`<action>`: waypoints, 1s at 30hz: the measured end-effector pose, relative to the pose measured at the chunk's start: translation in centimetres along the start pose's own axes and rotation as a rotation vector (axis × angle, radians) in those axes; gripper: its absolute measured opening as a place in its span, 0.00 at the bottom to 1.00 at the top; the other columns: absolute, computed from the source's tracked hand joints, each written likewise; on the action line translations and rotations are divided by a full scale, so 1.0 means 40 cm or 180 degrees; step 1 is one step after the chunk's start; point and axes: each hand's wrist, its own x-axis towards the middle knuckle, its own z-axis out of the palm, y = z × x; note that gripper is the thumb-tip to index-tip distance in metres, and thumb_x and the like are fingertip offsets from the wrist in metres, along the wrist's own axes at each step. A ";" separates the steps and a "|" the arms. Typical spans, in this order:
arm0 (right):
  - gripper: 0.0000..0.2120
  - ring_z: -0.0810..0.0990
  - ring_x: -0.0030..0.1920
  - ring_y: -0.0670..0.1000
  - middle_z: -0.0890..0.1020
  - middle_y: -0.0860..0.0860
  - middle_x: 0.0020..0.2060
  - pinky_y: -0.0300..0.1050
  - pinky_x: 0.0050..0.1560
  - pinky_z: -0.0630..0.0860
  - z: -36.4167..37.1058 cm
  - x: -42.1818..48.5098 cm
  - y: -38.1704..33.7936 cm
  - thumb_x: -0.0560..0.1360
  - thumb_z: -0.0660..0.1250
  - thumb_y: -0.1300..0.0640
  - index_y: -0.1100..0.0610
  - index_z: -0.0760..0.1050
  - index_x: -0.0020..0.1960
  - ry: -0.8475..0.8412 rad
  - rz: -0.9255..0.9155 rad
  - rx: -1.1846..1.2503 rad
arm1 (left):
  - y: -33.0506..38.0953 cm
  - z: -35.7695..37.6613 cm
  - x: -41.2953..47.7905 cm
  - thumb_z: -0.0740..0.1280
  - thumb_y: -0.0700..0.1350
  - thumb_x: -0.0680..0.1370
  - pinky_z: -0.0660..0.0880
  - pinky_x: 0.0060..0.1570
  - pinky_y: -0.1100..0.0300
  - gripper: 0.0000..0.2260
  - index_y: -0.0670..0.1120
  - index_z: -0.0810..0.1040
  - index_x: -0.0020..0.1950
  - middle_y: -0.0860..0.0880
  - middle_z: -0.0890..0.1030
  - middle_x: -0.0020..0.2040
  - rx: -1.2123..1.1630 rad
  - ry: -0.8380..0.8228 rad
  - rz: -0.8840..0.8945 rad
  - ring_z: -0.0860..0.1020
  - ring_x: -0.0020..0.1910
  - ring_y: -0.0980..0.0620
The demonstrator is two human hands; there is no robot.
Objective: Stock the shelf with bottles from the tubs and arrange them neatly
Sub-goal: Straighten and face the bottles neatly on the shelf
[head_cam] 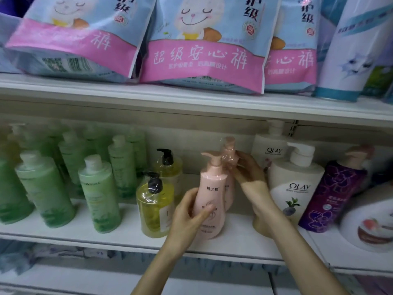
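1. Left hand (187, 211) wraps the front pink pump bottle (210, 188), upright on shelf (85, 233), between yellow pump bottle (155, 209) and Olay bottle (295, 188).
2. Right hand (248, 169) pinches pump of rear pink bottle (228, 150), directly behind the front one; right is nearer.

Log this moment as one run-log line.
stage: arranging pink bottles on shelf | left-hand grip: holds front pink bottle | right-hand grip: pinches rear pink bottle pump | neighbours: yellow bottles left, Olay bottles right
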 end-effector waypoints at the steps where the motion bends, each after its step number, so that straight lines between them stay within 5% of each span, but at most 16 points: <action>1: 0.17 0.79 0.43 0.32 0.81 0.45 0.48 0.27 0.45 0.73 0.000 0.007 0.003 0.73 0.69 0.64 0.57 0.73 0.60 -0.0022 0.0007 -0.0057 | -0.006 -0.001 0.002 0.72 0.54 0.67 0.75 0.47 0.65 0.23 0.47 0.75 0.58 0.55 0.82 0.51 0.0002 -0.0008 -0.0008 0.80 0.49 0.59; 7: 0.15 0.80 0.47 0.40 0.81 0.45 0.47 0.29 0.46 0.73 -0.001 0.040 0.008 0.72 0.71 0.62 0.53 0.74 0.57 -0.0093 0.0027 -0.0291 | -0.024 -0.012 0.015 0.71 0.53 0.66 0.76 0.48 0.64 0.23 0.47 0.76 0.59 0.52 0.83 0.52 -0.0031 -0.0113 0.0057 0.80 0.50 0.57; 13: 0.09 0.78 0.44 0.31 0.80 0.42 0.47 0.28 0.48 0.72 -0.009 0.031 0.002 0.76 0.66 0.60 0.50 0.74 0.55 -0.0162 0.0042 -0.0255 | -0.028 -0.009 0.017 0.72 0.50 0.68 0.75 0.47 0.68 0.21 0.50 0.76 0.60 0.57 0.83 0.53 -0.0131 -0.0119 0.0145 0.80 0.51 0.60; 18: 0.09 0.79 0.46 0.36 0.81 0.44 0.49 0.41 0.55 0.74 -0.013 0.029 0.005 0.77 0.64 0.56 0.51 0.74 0.57 -0.0176 0.0080 -0.0196 | -0.026 -0.012 0.014 0.71 0.52 0.67 0.75 0.48 0.67 0.21 0.52 0.75 0.60 0.58 0.83 0.53 -0.0180 -0.0137 0.0122 0.80 0.51 0.61; 24: 0.12 0.78 0.43 0.30 0.81 0.44 0.48 0.27 0.46 0.72 -0.014 0.029 0.013 0.75 0.67 0.61 0.53 0.74 0.58 -0.0286 0.0011 -0.0303 | -0.040 -0.018 0.014 0.72 0.46 0.69 0.76 0.47 0.66 0.19 0.51 0.75 0.59 0.57 0.83 0.52 -0.0148 -0.0139 -0.0020 0.80 0.51 0.59; 30: 0.15 0.78 0.45 0.36 0.80 0.47 0.48 0.28 0.45 0.73 -0.006 0.031 0.016 0.74 0.68 0.63 0.54 0.72 0.60 -0.0306 0.0092 -0.0179 | -0.056 -0.024 0.009 0.71 0.46 0.67 0.76 0.46 0.65 0.20 0.46 0.76 0.58 0.54 0.84 0.52 -0.0235 -0.0102 -0.0225 0.81 0.50 0.58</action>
